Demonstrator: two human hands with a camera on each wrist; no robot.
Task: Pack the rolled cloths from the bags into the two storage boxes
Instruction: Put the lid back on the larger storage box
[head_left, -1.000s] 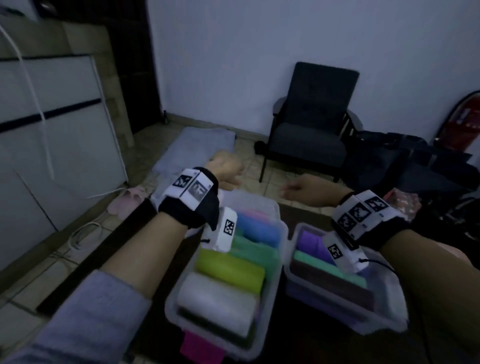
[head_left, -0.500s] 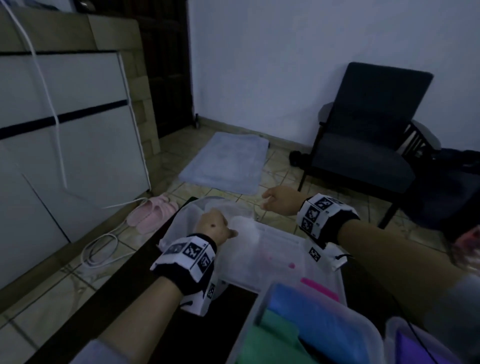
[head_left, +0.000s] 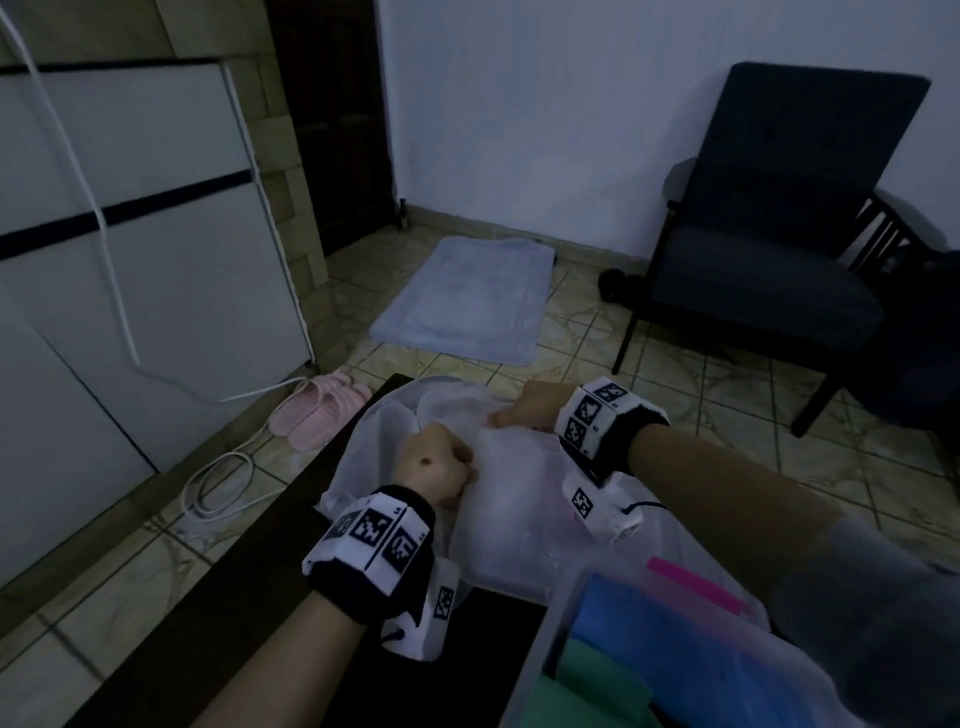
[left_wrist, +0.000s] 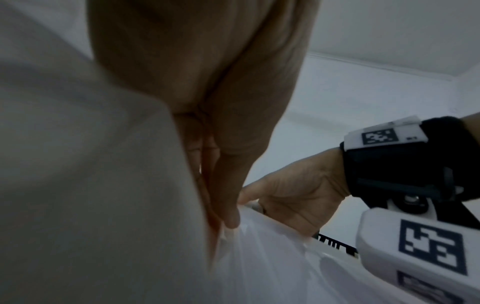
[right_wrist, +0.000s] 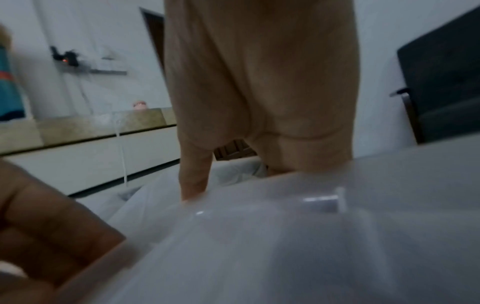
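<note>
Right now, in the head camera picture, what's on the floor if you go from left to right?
White cable → pink slippers → pale blue mat → dark armchair.

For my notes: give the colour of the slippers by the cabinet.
Pale pink slippers, best seen in the head view.
</note>
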